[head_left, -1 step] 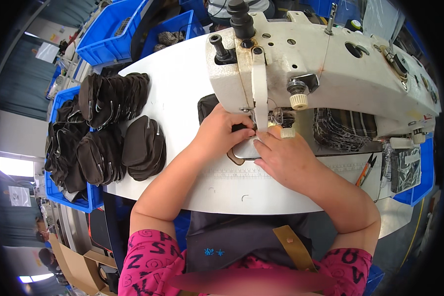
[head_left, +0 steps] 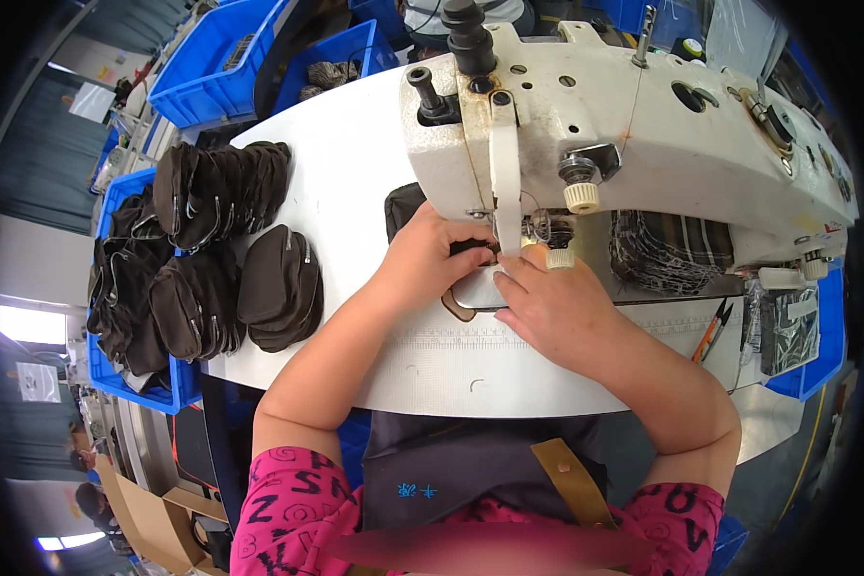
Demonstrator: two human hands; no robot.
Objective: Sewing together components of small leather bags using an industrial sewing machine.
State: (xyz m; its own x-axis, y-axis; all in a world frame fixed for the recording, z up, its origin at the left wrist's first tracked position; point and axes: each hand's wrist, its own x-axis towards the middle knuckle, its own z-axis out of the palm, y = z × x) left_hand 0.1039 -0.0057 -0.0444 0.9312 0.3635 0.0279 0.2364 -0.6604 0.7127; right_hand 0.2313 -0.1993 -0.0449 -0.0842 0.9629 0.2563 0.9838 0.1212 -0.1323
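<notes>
My left hand (head_left: 424, 253) bends at the needle area of the white sewing machine (head_left: 576, 96), thumb and forefinger pinched on a dark brown fabric piece (head_left: 405, 206). Part of that fabric shows beyond my left wrist; the rest is hidden under the hands and machine head. From the other side, my right hand (head_left: 559, 305) reaches in with its fingers closed together at the same spot, fingertips partly behind the machine's white lever (head_left: 505, 182). What exactly lies under those fingertips is hard to see. A tan-edged curved bit (head_left: 458, 305) shows below the bed between my hands.
Dark brown zippered pouches (head_left: 280, 288) stand stacked on the left of the white table (head_left: 355, 370), beside a filled blue crate (head_left: 178, 389). Plaid fabric pieces (head_left: 667, 252) are piled under the machine arm. Pens (head_left: 712, 331) and a plastic-wrapped packet (head_left: 790, 331) lie at the right.
My left fingertips shift very slightly at the fabric. Otherwise hands, machine and piles stay where they were.
</notes>
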